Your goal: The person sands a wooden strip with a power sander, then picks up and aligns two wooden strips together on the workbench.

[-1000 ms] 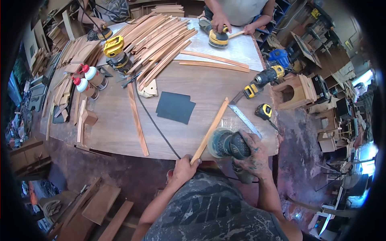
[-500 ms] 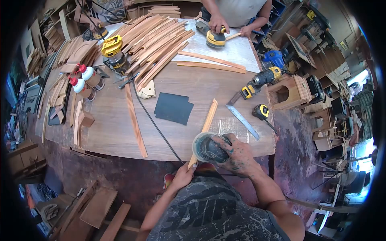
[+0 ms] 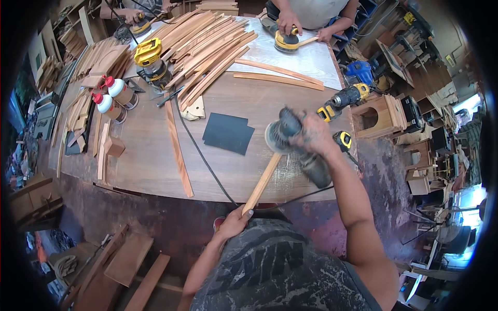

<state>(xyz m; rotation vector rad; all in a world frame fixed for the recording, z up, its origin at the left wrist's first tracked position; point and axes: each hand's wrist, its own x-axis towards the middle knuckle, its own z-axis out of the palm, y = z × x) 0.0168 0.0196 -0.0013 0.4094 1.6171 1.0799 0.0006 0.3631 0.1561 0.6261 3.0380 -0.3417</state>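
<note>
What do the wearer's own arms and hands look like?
No gloves on the left hand or right hand; no watch or band shows. The left arm is bare as far as it shows, the right arm up to the shoulder. The shirt is sleeveless there, dark with pale mottling and black lettering. Blur softens the right hand.
</note>
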